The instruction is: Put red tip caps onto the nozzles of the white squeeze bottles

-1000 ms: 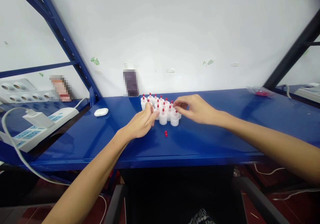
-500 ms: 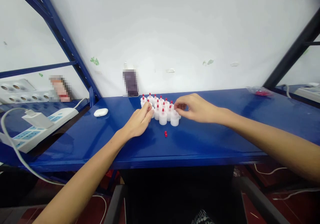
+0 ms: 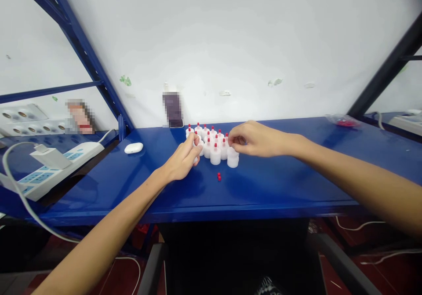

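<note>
Small white bottles [image 3: 215, 156] with pointed red caps stand upright, several of them, in a close cluster on the blue table [image 3: 158, 200]. At the cluster's left front my left hand [image 3: 182, 158] is closed, thumb and fingers round a white bottle [image 3: 195, 159] that they mostly hide. My right hand [image 3: 253, 139] reaches in from the right. Its bent fingertips grip the top of the front right bottle [image 3: 232, 160], and they cover whatever is on that top. Loose red caps [image 3: 219, 176] lie together on the table in front of the cluster.
A white earbud case [image 3: 133, 148] lies to the left. A phone [image 3: 172, 109] leans on the wall behind. A power strip [image 3: 49, 172] with a plugged charger is at far left. A clear bag with red pieces [image 3: 343, 121] lies at the back right.
The front right bottle has shifted slightly to the right. My right hand has risen a little, and the left fingers have moved slightly, with more white showing beneath them.
</note>
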The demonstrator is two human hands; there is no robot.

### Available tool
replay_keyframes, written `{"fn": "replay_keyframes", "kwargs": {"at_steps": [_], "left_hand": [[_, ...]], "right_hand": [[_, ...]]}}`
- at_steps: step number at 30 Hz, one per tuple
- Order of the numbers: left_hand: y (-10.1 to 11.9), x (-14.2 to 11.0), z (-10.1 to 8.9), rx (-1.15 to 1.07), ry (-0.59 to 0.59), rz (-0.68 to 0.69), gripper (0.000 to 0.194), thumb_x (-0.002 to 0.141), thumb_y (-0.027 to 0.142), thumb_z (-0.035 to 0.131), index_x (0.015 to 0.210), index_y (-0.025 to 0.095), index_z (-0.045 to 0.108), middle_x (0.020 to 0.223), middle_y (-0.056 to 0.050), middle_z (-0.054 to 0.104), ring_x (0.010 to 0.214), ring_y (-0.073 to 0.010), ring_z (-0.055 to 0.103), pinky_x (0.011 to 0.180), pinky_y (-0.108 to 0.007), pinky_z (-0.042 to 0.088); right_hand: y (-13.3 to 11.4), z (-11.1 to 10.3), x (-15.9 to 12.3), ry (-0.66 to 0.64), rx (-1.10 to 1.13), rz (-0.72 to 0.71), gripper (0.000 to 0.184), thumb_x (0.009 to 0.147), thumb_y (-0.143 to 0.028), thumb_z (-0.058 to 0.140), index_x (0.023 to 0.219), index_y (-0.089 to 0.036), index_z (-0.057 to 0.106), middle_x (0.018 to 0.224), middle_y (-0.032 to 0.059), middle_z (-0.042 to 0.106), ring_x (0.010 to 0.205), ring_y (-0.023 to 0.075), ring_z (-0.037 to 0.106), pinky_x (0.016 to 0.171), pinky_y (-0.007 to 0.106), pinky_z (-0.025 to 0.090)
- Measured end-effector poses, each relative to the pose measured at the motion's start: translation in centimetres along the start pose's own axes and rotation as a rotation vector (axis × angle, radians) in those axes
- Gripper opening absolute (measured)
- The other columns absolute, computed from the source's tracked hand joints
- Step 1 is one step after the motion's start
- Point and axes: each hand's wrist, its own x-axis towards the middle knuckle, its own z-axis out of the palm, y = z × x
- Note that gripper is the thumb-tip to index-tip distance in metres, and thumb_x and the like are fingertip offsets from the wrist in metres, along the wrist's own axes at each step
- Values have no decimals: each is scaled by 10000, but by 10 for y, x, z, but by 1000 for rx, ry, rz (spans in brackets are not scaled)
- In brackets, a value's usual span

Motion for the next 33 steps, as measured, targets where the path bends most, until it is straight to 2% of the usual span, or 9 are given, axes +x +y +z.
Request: {"fn": "replay_keyframes", "kwargs": {"at_steps": [5, 11, 16, 19, 22, 24, 27, 30, 33], "left_hand": [[1, 0, 0, 23, -4, 19, 157, 955, 379, 366, 933, 233, 314, 591, 75, 503, 525, -124, 452, 556, -256, 357], [-2, -3, 2, 266, 15, 118, 105, 859, 240, 423, 910, 225, 334, 663, 57, 473, 575, -141, 426, 622, -289, 341], [-4, -4, 3, 329, -1, 168, 122, 816, 212, 421, 907, 219, 341, 754, 27, 507, 642, -158, 454, 678, -304, 352], [-5, -5, 3, 311, -20, 154, 127, 802, 191, 414, 902, 220, 341, 698, 42, 494, 615, -152, 444, 674, -296, 350], [-6, -7, 4, 286, -62, 129, 153, 784, 166, 417, 908, 222, 348, 637, 64, 466, 558, -137, 410, 624, -275, 328], [-6, -9, 4, 286, -83, 141, 145, 775, 169, 427, 894, 218, 363, 628, 67, 469, 543, -130, 397, 607, -270, 322], [-7, -10, 3, 306, -95, 183, 86, 760, 177, 431, 819, 208, 378, 630, 54, 489, 550, -126, 409, 606, -269, 331], [-8, -10, 2, 324, -85, 209, 43, 755, 176, 430, 769, 201, 398, 623, 46, 491, 550, -125, 417, 596, -267, 332], [-6, -11, 3, 334, -73, 274, 32, 796, 178, 437, 770, 189, 452, 657, 35, 504, 586, -125, 443, 616, -265, 349]], "right_hand": [[3, 3, 2, -23, 3, 11, 137, 803, -115, 543, 870, -157, 655, 689, -1, 648, 579, 107, 526, 572, 242, 363], [14, 14, -1, 77, 15, 36, 226, 883, -197, 567, 1093, -153, 638, 776, 23, 695, 648, 127, 598, 600, 238, 391], [-1, 32, -16, 346, -236, 5, 230, 944, -266, 480, 953, -147, 676, 720, 44, 678, 608, 141, 575, 580, 266, 358], [-19, 49, -25, 196, -244, -156, 232, 944, -244, 487, 1029, -156, 685, 806, 43, 704, 602, 131, 578, 575, 264, 380], [-29, 65, -27, 67, -267, -191, 342, 945, -210, 508, 1267, -170, 617, 1026, 86, 707, 690, 156, 636, 575, 272, 428], [-29, 71, -25, 30, -265, -228, 380, 948, -163, 500, 1316, -180, 592, 1155, 111, 681, 819, 182, 670, 629, 285, 484], [-21, 76, -22, 4, -240, -336, 329, 954, -99, 466, 1216, -156, 658, 1175, 118, 685, 967, 208, 665, 763, 319, 536], [-16, 80, -22, 23, -196, -376, 286, 970, -110, 452, 1105, -130, 704, 1033, 123, 718, 902, 203, 669, 756, 323, 549], [-16, 82, -23, 145, -35, -307, 246, 979, -174, 491, 1058, -125, 718, 943, 115, 730, 820, 189, 681, 736, 317, 554]]}}
